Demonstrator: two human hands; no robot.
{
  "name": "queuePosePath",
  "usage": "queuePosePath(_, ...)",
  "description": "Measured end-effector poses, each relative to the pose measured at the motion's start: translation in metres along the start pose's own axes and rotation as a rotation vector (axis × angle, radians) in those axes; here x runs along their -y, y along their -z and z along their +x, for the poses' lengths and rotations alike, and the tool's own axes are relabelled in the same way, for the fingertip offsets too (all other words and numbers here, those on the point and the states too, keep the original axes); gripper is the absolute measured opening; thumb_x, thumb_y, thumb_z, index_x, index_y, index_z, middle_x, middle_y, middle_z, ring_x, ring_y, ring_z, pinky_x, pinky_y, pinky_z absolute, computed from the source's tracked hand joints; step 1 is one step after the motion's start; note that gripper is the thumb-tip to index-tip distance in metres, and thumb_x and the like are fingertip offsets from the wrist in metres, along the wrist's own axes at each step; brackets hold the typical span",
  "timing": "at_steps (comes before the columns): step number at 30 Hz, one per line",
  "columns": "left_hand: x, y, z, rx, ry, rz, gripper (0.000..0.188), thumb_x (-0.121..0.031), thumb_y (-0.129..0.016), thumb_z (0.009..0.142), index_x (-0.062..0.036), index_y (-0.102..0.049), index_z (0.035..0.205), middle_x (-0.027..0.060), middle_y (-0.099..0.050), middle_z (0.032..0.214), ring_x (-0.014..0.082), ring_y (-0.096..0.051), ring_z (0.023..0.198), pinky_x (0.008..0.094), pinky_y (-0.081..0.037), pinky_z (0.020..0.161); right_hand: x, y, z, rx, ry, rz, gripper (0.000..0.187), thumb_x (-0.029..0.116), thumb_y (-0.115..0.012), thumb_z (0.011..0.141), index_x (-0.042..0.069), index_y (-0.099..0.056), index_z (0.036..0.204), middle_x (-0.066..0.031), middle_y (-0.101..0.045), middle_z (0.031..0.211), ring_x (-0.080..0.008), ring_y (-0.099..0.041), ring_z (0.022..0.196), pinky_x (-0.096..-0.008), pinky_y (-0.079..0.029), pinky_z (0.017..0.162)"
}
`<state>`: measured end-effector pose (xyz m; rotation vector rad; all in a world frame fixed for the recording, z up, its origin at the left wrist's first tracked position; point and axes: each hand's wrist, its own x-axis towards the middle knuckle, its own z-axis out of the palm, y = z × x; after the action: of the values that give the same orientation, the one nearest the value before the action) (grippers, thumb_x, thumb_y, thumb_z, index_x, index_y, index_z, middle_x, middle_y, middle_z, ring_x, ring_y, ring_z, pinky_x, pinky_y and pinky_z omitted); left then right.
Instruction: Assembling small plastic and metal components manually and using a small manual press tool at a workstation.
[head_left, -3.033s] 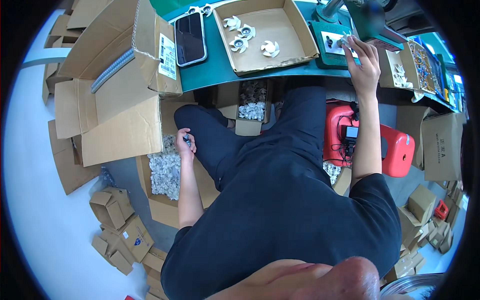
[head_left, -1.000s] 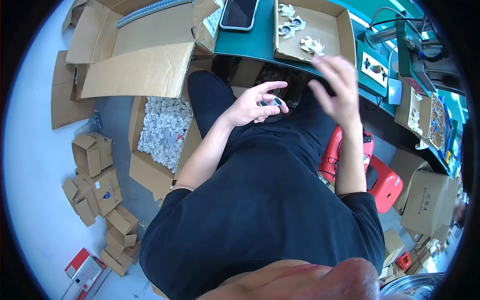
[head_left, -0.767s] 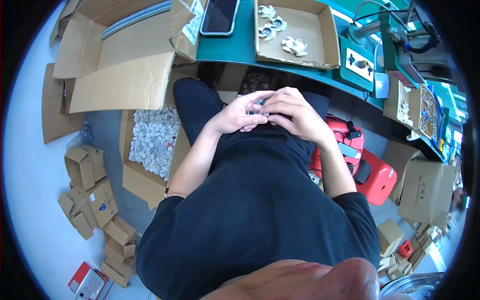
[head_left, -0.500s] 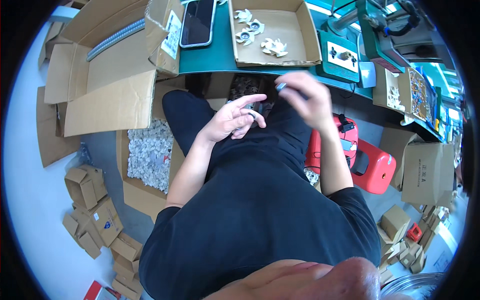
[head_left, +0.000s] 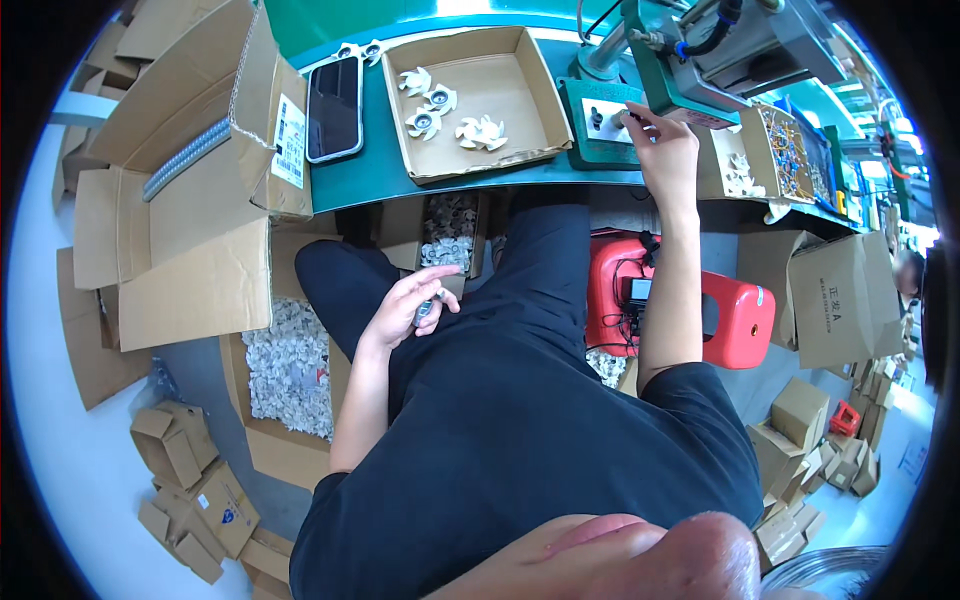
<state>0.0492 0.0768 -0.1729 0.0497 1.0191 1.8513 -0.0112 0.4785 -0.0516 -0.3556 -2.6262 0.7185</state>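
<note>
Above my lap, my left hand [head_left: 405, 308] is curled round small grey metal pieces [head_left: 424, 312], with its index finger stretched out. My right hand [head_left: 665, 150] reaches to the white plate [head_left: 603, 121] on the green base of a bench press [head_left: 600, 150]. Its thumb and fingertips are pinched together over the plate's right part, and what they hold is hidden. A dark post shows on the plate's left part. To the left of the base, a shallow cardboard tray [head_left: 490, 165] holds several white fan wheels [head_left: 424, 123], some with dark round centres.
A phone [head_left: 335, 110] lies left of the tray, beside an open carton [head_left: 200, 245]. The press head [head_left: 690, 105] hangs close to my right hand. Boxes of white parts [head_left: 290, 370] stand below the bench. A red stool [head_left: 735, 320] is at my right.
My right hand has moved from above my lap, where it held a small grey piece, up and right to the press. My left hand has lowered slightly. The view has shifted.
</note>
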Motion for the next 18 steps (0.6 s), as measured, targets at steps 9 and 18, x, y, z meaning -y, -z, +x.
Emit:
queuePosePath(9,0.0,0.021,-0.022,-0.24,-0.027,-0.024,0.039,-0.021,-0.049,0.105,0.0009,-0.052,0.136,0.011,-0.064,0.09,0.0058,-0.046,0.054,0.0202,-0.038,0.044,-0.084,0.037,0.041,-0.037,-0.017,0.064,0.02,0.014,-0.067,0.091,0.0,-0.072,0.104,-0.0126,-0.074,0.086,-0.0205,-0.07,0.076,-0.033,-0.053,0.073)
queuePosePath(18,0.038,0.09,-0.057,-0.611,-0.131,-0.163,0.032,-0.023,-0.051,0.103,0.0007,-0.061,0.122,0.0098,-0.065,0.089,0.0088,-0.051,0.053,0.0243,-0.039,0.044,-0.257,0.045,0.1,0.027,-0.251,-0.529,0.053,0.029,-0.074,0.082,0.001,-0.059,0.124,-0.0262,-0.065,0.116,-0.0392,-0.059,0.117,-0.0458,-0.049,0.097)
